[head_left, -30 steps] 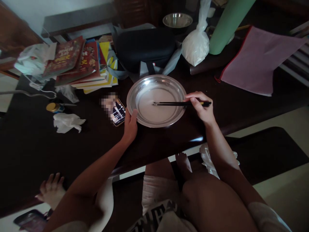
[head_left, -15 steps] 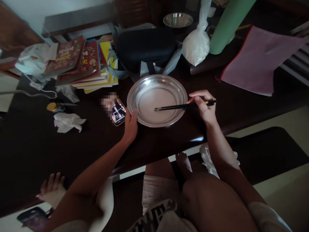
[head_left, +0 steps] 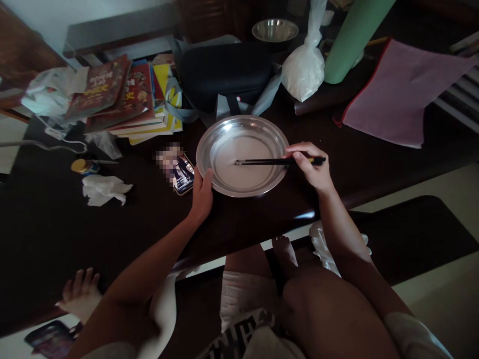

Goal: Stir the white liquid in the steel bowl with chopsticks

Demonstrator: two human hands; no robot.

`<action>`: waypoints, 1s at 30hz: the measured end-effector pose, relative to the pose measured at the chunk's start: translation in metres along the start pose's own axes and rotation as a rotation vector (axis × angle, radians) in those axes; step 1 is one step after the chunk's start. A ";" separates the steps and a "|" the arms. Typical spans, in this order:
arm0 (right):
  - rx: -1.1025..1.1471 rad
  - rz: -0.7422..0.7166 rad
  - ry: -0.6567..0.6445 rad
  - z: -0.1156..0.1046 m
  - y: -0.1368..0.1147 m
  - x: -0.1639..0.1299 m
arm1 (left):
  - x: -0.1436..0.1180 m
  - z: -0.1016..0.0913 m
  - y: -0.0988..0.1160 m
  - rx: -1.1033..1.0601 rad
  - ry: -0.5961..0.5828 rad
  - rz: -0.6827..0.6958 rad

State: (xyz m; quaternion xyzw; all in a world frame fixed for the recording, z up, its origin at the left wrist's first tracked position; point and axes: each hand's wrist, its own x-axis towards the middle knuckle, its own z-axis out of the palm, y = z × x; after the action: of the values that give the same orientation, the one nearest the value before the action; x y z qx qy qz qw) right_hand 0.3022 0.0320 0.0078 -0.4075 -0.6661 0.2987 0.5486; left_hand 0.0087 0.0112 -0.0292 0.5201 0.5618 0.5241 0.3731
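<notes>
A round steel plate (head_left: 224, 132) with a pale thin liquid in its bottom sits on the dark table (head_left: 56, 224) in front of me. My left hand (head_left: 202, 195) grips the plate's near left rim. My right hand (head_left: 312, 167) holds a pair of black chopsticks (head_left: 265, 161) at the plate's right edge. The chopsticks lie almost level, with their tips in the middle of the plate.
A phone (head_left: 182, 174) lies just left of the plate. Crumpled tissue (head_left: 105, 189) and a small jar (head_left: 83, 166) sit farther left. Books (head_left: 123, 97), a black case (head_left: 224, 72), a white bag (head_left: 304, 67), a green roll (head_left: 352, 40), a pink cloth (head_left: 396, 94) and a steel bowl (head_left: 275, 30) crowd the far side.
The chopstick tips swung toward me and to the right in the plate, then back toward the middle. My left hand stayed on the rim.
</notes>
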 end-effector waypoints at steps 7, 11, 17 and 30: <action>0.046 0.019 0.017 -0.001 0.000 0.000 | 0.000 0.000 -0.002 -0.032 -0.012 0.004; -0.005 -0.005 0.025 -0.001 0.000 0.000 | 0.000 0.001 -0.001 -0.004 -0.002 -0.006; 0.035 0.017 0.018 -0.001 0.000 -0.001 | 0.000 0.001 0.001 0.022 0.000 0.027; -0.006 -0.021 -0.020 -0.001 0.000 0.000 | 0.000 0.000 0.002 0.004 0.002 0.004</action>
State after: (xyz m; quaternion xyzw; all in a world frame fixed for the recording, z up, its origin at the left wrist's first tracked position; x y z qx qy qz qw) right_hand 0.3028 0.0320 0.0079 -0.3989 -0.6769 0.2950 0.5437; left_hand 0.0095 0.0113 -0.0275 0.5215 0.5623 0.5242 0.3703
